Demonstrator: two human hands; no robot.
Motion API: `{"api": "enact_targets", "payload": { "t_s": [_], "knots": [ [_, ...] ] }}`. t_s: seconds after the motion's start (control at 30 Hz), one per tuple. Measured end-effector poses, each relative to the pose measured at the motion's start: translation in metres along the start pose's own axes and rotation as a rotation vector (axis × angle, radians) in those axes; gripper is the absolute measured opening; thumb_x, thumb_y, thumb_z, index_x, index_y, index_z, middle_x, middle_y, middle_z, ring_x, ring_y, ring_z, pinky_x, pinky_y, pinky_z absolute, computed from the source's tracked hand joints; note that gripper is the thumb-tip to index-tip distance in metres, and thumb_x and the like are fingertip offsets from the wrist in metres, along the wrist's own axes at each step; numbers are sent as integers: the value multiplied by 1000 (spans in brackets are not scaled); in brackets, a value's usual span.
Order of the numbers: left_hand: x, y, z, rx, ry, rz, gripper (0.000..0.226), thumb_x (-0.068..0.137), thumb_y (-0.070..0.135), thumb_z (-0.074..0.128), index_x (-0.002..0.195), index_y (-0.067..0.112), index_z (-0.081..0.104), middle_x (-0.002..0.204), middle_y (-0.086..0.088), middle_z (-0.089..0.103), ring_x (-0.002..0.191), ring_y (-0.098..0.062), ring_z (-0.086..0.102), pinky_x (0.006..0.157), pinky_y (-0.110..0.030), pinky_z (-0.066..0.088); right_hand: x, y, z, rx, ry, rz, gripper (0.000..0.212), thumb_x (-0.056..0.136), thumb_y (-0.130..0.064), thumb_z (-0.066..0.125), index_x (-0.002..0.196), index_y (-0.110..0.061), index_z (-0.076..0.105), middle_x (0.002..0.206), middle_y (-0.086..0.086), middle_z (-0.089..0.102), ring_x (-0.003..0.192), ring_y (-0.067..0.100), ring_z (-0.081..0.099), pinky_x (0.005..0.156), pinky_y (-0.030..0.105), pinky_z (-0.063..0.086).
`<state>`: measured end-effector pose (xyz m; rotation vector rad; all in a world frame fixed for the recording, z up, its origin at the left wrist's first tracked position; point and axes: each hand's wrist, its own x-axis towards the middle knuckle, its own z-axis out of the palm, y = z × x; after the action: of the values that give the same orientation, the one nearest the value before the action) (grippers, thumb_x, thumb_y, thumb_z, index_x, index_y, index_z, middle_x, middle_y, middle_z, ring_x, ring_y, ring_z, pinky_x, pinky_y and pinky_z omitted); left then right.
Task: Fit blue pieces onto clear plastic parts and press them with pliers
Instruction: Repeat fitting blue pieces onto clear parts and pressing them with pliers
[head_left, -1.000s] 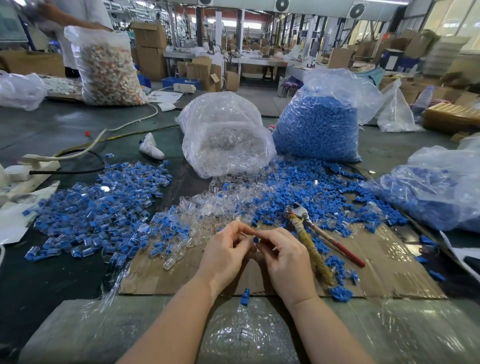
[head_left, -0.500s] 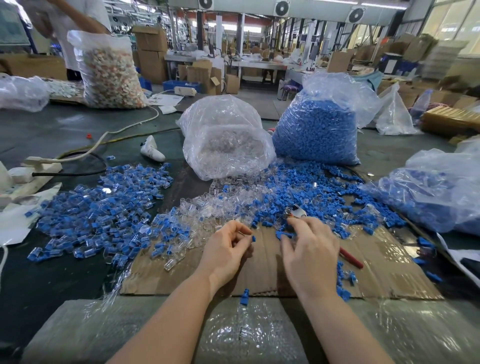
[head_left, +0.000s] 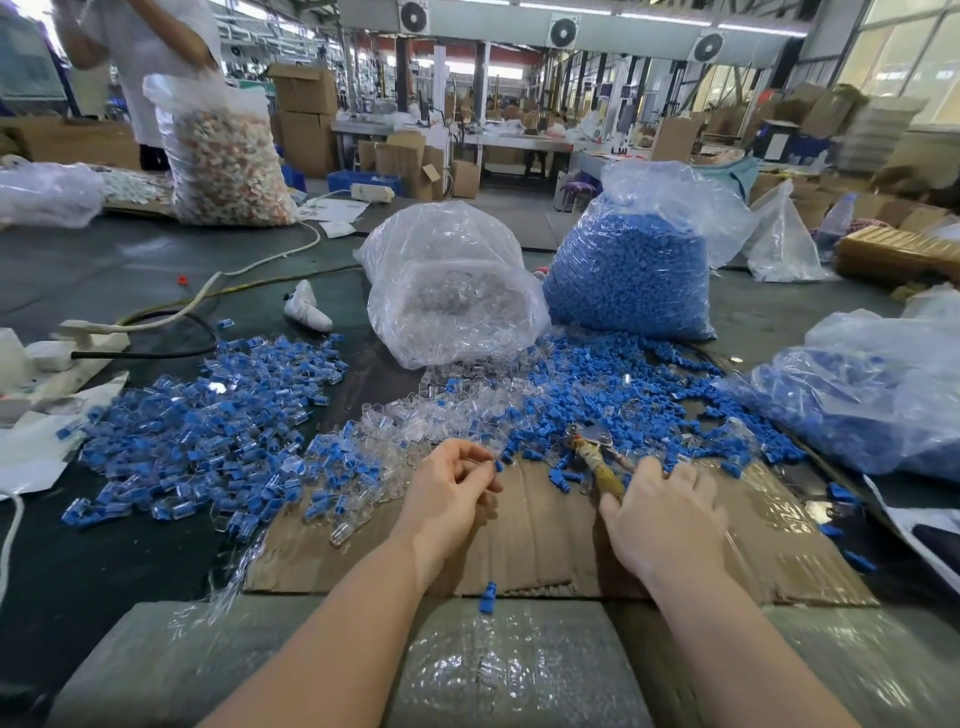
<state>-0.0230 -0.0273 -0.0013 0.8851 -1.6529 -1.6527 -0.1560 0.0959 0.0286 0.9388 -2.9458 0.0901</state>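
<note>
My left hand (head_left: 452, 483) pinches a small clear plastic part with a blue piece (head_left: 496, 464) at its fingertips, above the cardboard sheet (head_left: 545, 525). My right hand (head_left: 665, 519) lies over the handles of the pliers (head_left: 597, 457), the cloth-wrapped handle running between thumb and fingers. The pliers' metal head (head_left: 589, 434) points away into the loose blue pieces (head_left: 623, 395). Loose clear parts (head_left: 415, 415) lie just beyond my left hand. A spread of fitted blue-and-clear parts (head_left: 208, 421) covers the table to the left.
A bag of clear parts (head_left: 457, 301) and a bag of blue pieces (head_left: 628, 270) stand behind the piles. Another blue-filled bag (head_left: 872, 400) lies at right. A power strip and cables (head_left: 78, 343) sit far left. A person (head_left: 140, 52) handles a bag (head_left: 223, 161) at the back left.
My hands came apart. The right hand moved right and down onto the pliers' handles, while the left hand kept the small part and stayed near the middle.
</note>
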Motion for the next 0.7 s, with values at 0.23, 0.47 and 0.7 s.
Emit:
{"api": "enact_targets", "payload": {
  "t_s": [0.23, 0.47, 0.7],
  "knots": [
    [10, 9, -2, -184, 111, -33, 6, 92, 6, 53, 93, 11, 56, 61, 2, 66, 49, -6, 56, 46, -22, 48, -4, -18, -25, 361, -152, -243, 27, 95, -39, 40, 90, -14, 46, 84, 2, 55, 73, 16, 52, 62, 30, 42],
    [16, 16, -9, -229, 157, -80, 9, 92, 2, 52, 92, 7, 59, 65, -3, 64, 45, -4, 53, 43, -16, 43, -20, -26, -40, 990, -715, -218, 16, 91, -14, 48, 76, -10, 46, 72, 11, 53, 58, 20, 51, 50, 23, 42],
    [17, 15, -14, -134, 209, -87, 11, 92, 3, 53, 86, 11, 59, 64, -1, 62, 42, 0, 53, 41, -15, 42, -22, -26, -36, 997, -809, -268, 15, 74, 0, 46, 85, -9, 50, 80, 13, 54, 72, 25, 53, 70, 38, 44]
  ]
}}
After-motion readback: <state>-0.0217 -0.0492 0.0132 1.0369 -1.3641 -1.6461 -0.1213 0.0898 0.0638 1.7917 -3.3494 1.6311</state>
